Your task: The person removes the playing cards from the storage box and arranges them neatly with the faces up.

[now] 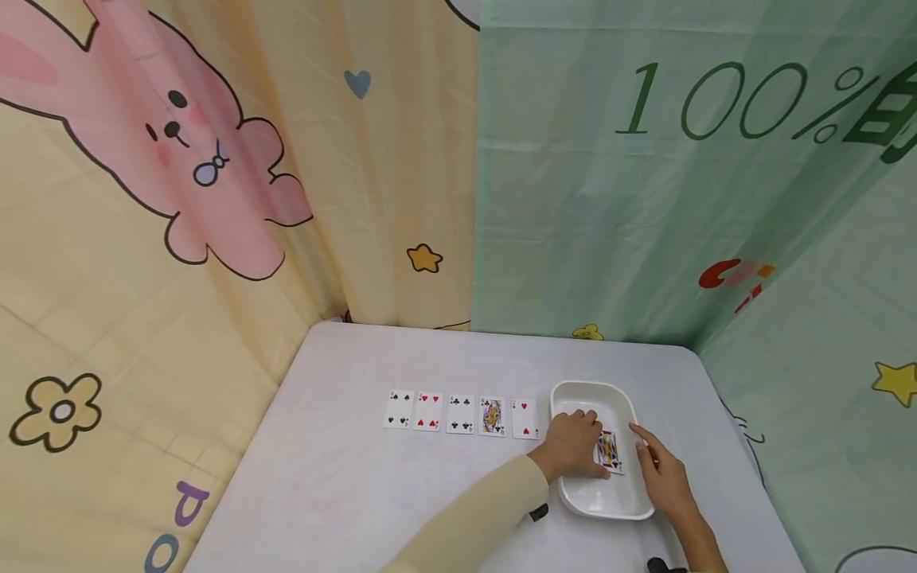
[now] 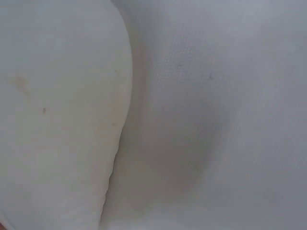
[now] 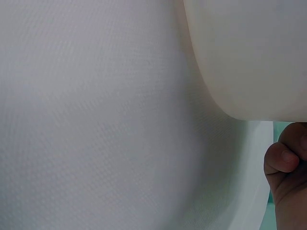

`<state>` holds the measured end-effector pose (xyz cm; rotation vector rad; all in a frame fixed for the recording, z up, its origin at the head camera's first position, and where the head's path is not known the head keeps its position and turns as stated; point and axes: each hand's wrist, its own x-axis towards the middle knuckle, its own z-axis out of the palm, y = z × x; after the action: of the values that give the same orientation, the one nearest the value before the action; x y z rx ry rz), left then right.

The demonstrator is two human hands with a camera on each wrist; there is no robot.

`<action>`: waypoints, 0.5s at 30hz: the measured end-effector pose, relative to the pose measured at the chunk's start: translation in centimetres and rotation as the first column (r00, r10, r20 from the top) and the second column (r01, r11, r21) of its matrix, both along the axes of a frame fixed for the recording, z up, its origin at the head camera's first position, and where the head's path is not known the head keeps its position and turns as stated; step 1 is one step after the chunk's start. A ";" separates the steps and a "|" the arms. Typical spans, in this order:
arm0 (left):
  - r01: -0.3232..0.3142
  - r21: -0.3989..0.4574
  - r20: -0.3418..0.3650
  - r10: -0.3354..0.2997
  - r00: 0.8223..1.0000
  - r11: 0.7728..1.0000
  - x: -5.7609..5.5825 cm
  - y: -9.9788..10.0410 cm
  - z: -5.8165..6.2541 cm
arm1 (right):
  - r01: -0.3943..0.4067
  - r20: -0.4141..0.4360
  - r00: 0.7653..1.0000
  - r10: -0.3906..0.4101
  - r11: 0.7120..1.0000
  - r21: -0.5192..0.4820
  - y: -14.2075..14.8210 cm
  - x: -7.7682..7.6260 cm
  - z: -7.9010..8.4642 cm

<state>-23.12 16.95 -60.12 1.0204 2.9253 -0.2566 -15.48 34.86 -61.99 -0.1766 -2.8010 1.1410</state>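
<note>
A white tray [image 1: 605, 505] stands on the table, with a face-up picture playing card [image 1: 609, 450] inside it. Over the card's left part lies my left hand [image 1: 573, 446]; its thumb is at the near edge and its fingers at the far edge, gripping the card. My right hand [image 1: 665, 476] holds the tray's right rim, and its curled fingers [image 3: 283, 158] show beside the tray in the right wrist view. A row of face-up cards lies left of the tray: a black-suited card [image 1: 399, 409], red hearts [image 1: 427, 411], clubs [image 1: 461, 414], a picture card [image 1: 492, 416] and a two of hearts [image 1: 525, 419].
The white table [image 1: 337, 477] has rounded far corners. Printed curtains, yellow [image 1: 401, 175] on the left and green [image 1: 609, 215] on the right, hang around it. The left wrist view shows mostly the tray's outside [image 2: 62, 110] and tabletop.
</note>
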 end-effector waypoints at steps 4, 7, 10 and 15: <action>0.004 0.014 0.021 -0.004 1.000 1.000 -0.2 0.0 -0.4 | -0.001 0.003 1.000 0.001 1.000 0.002 0.0 0.0 0.0; 0.008 0.034 0.046 -0.009 0.999 0.999 -0.3 -0.1 -0.5 | -0.005 0.009 1.000 0.005 1.000 0.006 0.0 0.0 0.0; 0.016 0.071 0.069 -0.021 0.997 0.997 -0.4 -0.2 -0.3 | -0.007 -0.001 1.000 0.007 1.000 0.018 0.1 0.0 0.0; 0.066 0.150 0.084 -0.079 0.993 0.986 -0.6 -1.1 1.0 | -0.015 -0.022 1.000 0.016 1.000 0.024 0.3 0.0 -0.1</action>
<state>-23.67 15.89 -59.17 1.1273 2.8646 0.0046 -15.52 35.16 -62.09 -0.1396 -2.8005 1.1053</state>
